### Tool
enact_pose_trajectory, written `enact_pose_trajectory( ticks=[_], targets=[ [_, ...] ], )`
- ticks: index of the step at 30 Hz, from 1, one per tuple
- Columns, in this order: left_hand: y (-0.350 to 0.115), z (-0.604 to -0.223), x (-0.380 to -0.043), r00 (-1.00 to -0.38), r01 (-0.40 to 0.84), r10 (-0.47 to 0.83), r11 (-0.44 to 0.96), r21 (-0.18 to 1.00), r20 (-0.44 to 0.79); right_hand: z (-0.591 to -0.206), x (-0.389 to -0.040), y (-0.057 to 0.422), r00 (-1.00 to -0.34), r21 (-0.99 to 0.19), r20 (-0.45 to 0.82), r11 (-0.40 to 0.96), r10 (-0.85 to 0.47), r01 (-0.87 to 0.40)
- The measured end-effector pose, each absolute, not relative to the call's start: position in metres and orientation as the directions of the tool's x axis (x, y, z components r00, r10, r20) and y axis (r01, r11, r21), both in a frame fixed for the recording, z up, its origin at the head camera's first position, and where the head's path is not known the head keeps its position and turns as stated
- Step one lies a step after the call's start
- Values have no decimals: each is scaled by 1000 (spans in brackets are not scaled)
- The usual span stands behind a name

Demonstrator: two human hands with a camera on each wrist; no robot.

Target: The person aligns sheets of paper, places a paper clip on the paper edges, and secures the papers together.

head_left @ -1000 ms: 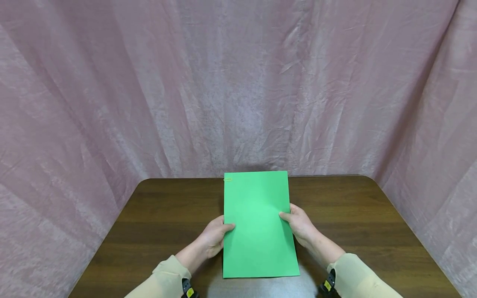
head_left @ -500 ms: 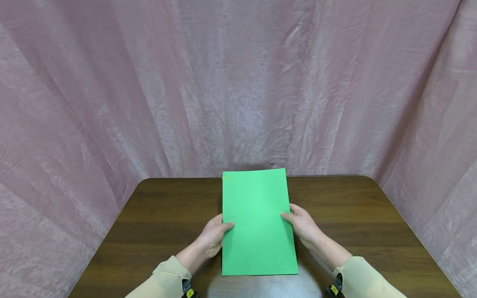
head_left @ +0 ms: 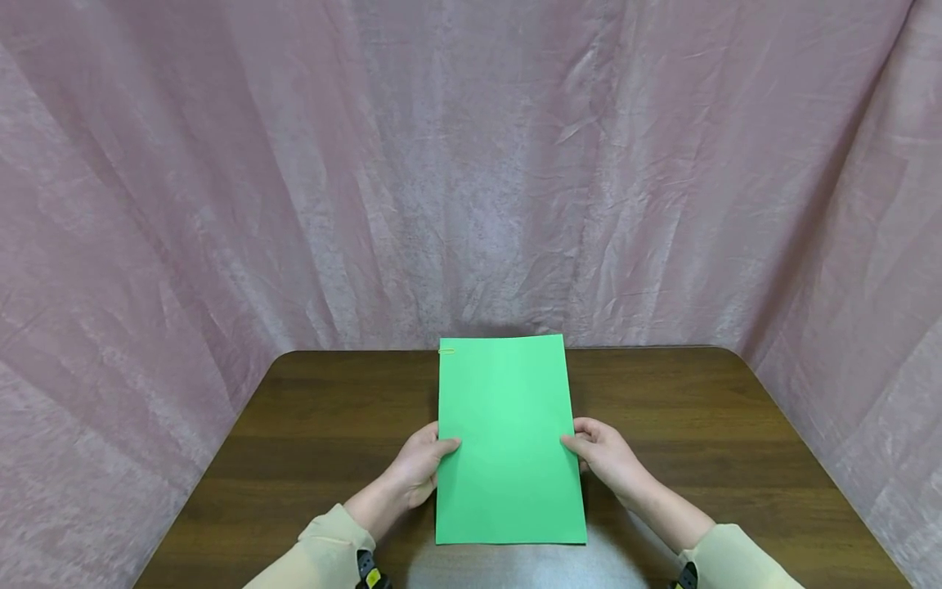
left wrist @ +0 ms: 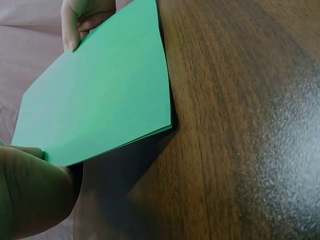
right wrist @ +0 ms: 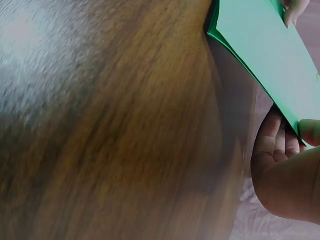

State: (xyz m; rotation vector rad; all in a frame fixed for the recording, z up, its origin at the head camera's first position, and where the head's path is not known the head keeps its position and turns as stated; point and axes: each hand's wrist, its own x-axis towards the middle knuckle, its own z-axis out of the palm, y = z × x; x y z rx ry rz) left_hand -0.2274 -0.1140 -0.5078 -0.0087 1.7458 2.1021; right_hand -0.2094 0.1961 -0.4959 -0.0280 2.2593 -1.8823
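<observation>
A small stack of green paper (head_left: pixel 508 458) is tilted up off the table, its far edge raised. More than one layer shows along its near edge in both wrist views. A yellow paper clip (head_left: pixel 446 351) sits at its far left corner. My left hand (head_left: pixel 422 466) grips the left edge, thumb on top and fingers underneath. On the opposite edge, my right hand (head_left: pixel 607 458) pinches the paper between thumb and fingers; in the right wrist view, the fingers of my right hand (right wrist: pixel 280 145) curl beneath the sheets.
A brown wood-grain table (head_left: pixel 324 425) lies under the paper, with a glossy reflection near its front. Pink velvety curtains (head_left: pixel 471 164) hang behind it and along both sides. Light sleeves and dark wrist straps (head_left: pixel 368 568) cover my wrists.
My right hand has slid a little toward me along the paper's right edge, its forearm shifting right. The paper has drifted slightly left, while the left hand stays nearly still.
</observation>
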Motion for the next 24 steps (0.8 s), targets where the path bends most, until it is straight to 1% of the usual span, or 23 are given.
enact_pose_trajectory(
  ticks=[5, 10, 15, 18, 21, 24],
  targets=[
    [-115, -507, -228, -907, -320, 328, -128, 939, -264, -495, -207, 196, -982, -969, -146, 215, -115, 119],
    [-116, -503, -231, -876, -355, 392, -128, 926, -281, -498, -210, 199, -983, -963, -160, 231, -89, 136],
    [-119, -500, -237, -849, -369, 437, -87, 925, -298, -500, -214, 203, -980, -957, -193, 230, -49, 177],
    [-120, -500, -242, -852, -350, 427, -31, 936, -304, -498, -216, 203, -977, -952, -211, 233, -34, 198],
    [-120, -500, -248, -867, -333, 388, 19, 943, -314, -497, -219, 203, -975, -947, -220, 243, -23, 208],
    [-119, -501, -253, -875, -334, 361, 33, 942, -323, -496, -222, 201, -974, -945, -225, 248, -13, 215]
  ],
)
